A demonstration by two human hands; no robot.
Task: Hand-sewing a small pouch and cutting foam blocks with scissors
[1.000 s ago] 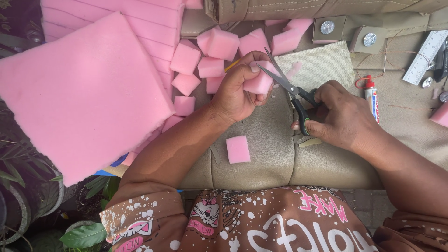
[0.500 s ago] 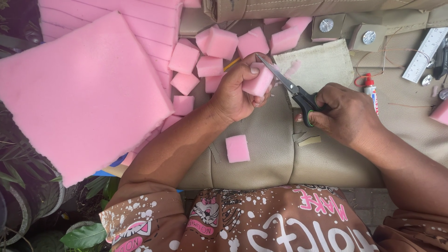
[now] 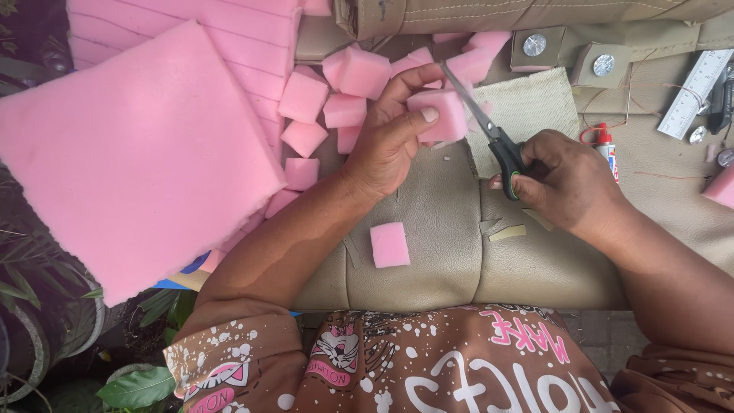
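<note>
My left hand point(image 3: 394, 134) pinches a small pink foam block point(image 3: 442, 113) between thumb and fingers, above a beige leather cushion point(image 3: 436, 245). My right hand point(image 3: 562, 180) grips black-handled scissors point(image 3: 489, 126), whose blades reach up along the block's right side. A single pink foam square point(image 3: 390, 245) lies on the cushion below my left wrist. Several cut pink foam cubes point(image 3: 344, 84) are piled just beyond my left hand.
A large pink foam slab point(image 3: 130, 160) leans at the left, with another scored slab point(image 3: 229, 38) behind it. A beige fabric piece point(image 3: 531, 107), two metal-buttoned squares point(image 3: 569, 53), a glue tube point(image 3: 608, 145) and a ruler point(image 3: 699, 92) lie at the right. Green plants point(image 3: 46, 329) sit lower left.
The scissors have swung up from a lower, more vertical pose to lie against the block's right edge. My left hand has turned the foam block slightly.
</note>
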